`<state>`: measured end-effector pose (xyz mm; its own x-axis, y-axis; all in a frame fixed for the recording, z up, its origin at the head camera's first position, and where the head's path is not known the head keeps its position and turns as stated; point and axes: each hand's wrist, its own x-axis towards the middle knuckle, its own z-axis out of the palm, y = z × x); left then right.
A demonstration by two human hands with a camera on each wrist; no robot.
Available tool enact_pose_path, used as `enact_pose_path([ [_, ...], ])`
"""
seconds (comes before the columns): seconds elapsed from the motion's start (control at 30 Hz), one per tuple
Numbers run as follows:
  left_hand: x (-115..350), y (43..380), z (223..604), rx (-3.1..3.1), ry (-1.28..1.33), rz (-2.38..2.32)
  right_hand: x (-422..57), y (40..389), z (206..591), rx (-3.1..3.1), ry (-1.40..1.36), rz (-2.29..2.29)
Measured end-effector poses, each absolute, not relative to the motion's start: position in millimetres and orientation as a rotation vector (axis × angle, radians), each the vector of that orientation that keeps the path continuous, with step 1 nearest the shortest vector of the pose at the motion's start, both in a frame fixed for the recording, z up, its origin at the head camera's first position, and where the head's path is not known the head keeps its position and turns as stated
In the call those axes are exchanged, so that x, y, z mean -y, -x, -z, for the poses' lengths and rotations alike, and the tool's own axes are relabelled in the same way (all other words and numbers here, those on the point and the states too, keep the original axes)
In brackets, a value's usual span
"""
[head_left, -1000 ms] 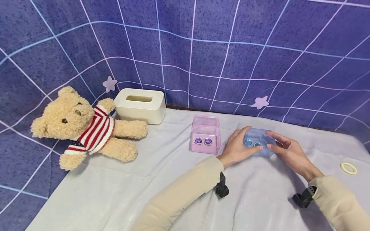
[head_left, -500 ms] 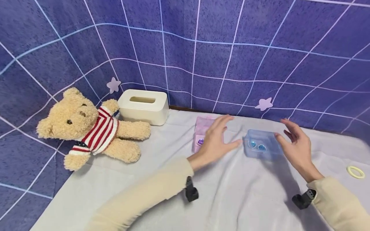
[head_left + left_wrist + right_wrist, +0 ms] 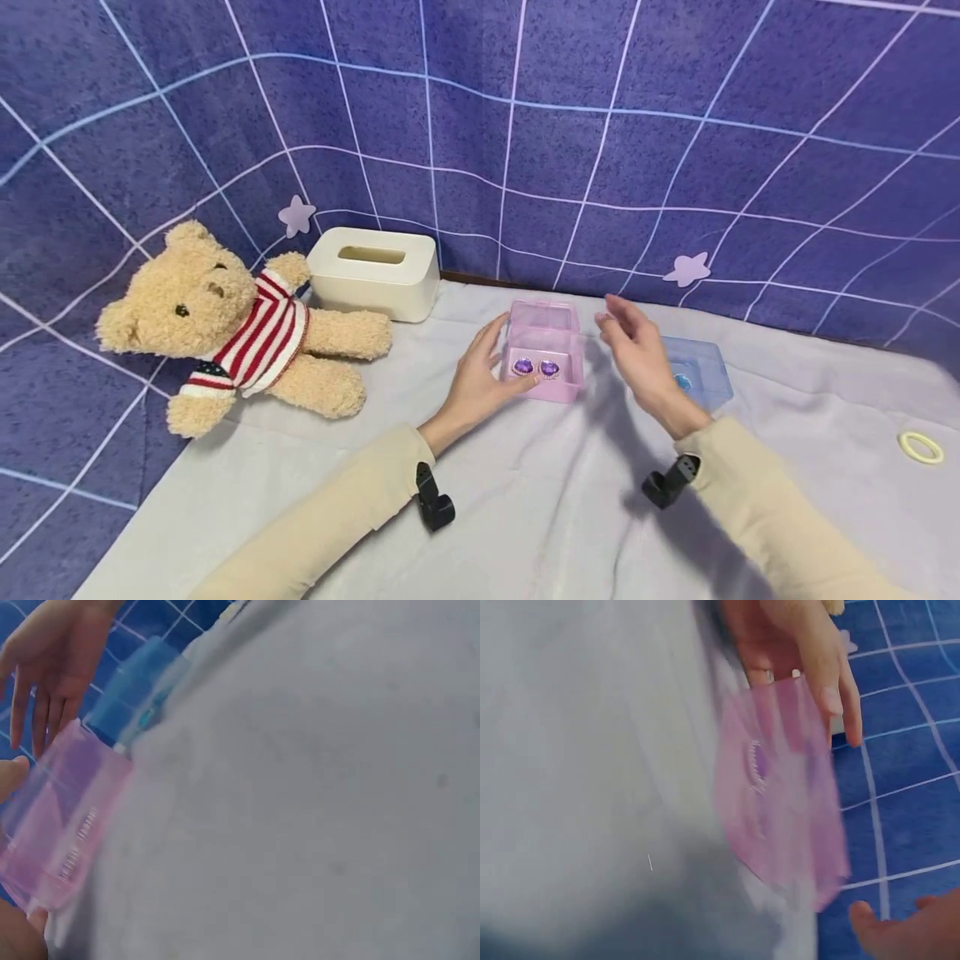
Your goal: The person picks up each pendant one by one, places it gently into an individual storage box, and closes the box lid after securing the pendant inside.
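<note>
A see-through pink box point(image 3: 543, 393) stands with its lid raised at the back. Two purple heart-like gems point(image 3: 523, 367) with pale beaded edges lie inside it. My left hand point(image 3: 480, 379) is at the box's left side, fingers spread along it and thumb at the front corner. To the right of the box, my right hand point(image 3: 639, 358) hovers with loosely bent fingers and holds nothing. Behind that hand is a see-through blue box point(image 3: 711, 375); one blue gem point(image 3: 682, 382) shows in it, and its left part is hidden.
A teddy bear point(image 3: 247, 333) in a striped top lies at the left, beside a cream tissue box point(image 3: 375, 283). A pale yellow ring point(image 3: 921, 447) lies far right on the white cloth point(image 3: 570, 517). A blue grid curtain point(image 3: 562, 150) hangs behind.
Both hands have left the blue box and shifted leftward. The left hand has gone to the pink box's left side; the right hand has come between the two boxes.
</note>
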<state>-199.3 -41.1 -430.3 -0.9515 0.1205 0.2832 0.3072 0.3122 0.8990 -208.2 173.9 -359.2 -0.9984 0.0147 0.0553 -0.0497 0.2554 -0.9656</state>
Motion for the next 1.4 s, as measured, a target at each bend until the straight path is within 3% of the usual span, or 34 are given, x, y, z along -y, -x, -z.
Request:
enact_pose_path([
  [0.3, 42, 204, 444, 2.367, 0.452, 1.910, -155, 235, 389, 2.374, 0.202, -2.414],
  [0.53, 45, 200, 431, 2.413, 0.460, 1.870, -158, 242, 391, 2.284, 0.190, -2.534],
  [0.8, 45, 205, 438, 2.450, 0.424, 1.835, -160, 245, 374, 2.291, 0.076, -2.473],
  [1.4, 44, 205, 436, 2.461, 0.435, 1.855, -157, 245, 360, 2.529, 0.175, -2.202],
])
